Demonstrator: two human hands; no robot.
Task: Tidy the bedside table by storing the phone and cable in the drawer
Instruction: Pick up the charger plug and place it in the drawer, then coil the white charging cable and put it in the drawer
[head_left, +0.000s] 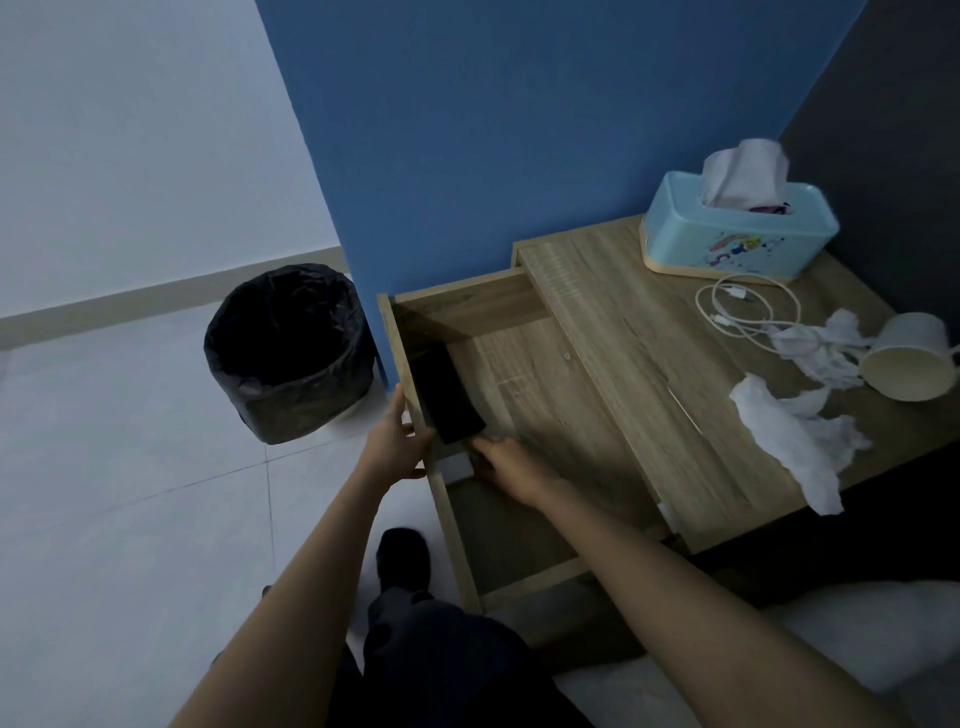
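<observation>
The flat black slab-shaped phone (447, 397) is seen inside the pulled-out light wood drawer (519, 374), laid along the front panel and seemingly leaned against it. Its near end is met by the right hand (511, 462). Whether that end is pinched or merely touched cannot be told, since the fingertips are hidden beneath it. The drawer's front panel is gripped by the left hand (402, 441), with the thumb hooked over the top edge. The thin white coiled charging cable (745, 306) is not yet stored: it is found on the wood-grain desk (623, 312), just in front of the teal plastic tissue box (737, 228), with one end run in among crumpled white tissues (810, 348).

The phone is judged rigid, smooth and rather slippery, with a glass face that could be cracked. It is best held by its long edges and set down flat. The cable is judged very light and limp. It is best gathered by its loops, so that the plugs are not dragged and the tissues are not carried along.
</observation>
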